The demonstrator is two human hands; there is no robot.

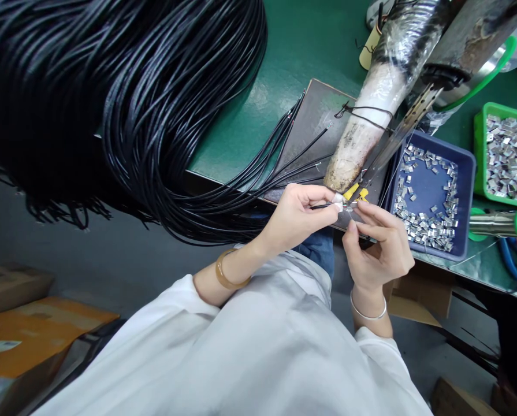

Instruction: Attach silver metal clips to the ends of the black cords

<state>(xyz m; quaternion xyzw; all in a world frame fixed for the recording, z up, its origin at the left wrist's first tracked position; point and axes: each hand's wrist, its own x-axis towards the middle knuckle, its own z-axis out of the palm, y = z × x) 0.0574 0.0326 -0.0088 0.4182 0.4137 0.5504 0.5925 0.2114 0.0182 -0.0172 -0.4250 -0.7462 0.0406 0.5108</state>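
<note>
My left hand (299, 211) is closed in a pinch on a black cable (321, 206), near its end. White wrapping covers a fingertip of that hand. Fine thin wires stick out of the cable's end toward my right hand (382, 240). The fingers of my right hand are bent close to those wires; what they pinch is too small to make out. Just beyond both hands stands a yellow fixture (357, 192), beneath the tip of a soldering iron (373, 164). A plastic-wrapped tube (356, 141) comes down beside it, its stained end close to my left fingers.
A large bundle of black cables (184, 86) fills the left of the green table (293, 34). Several cable ends lie on a dark board (312, 115). At right are a blue tray (468, 173) and a green tray (479, 150) of small metal pieces, and a solder spool (496, 222).
</note>
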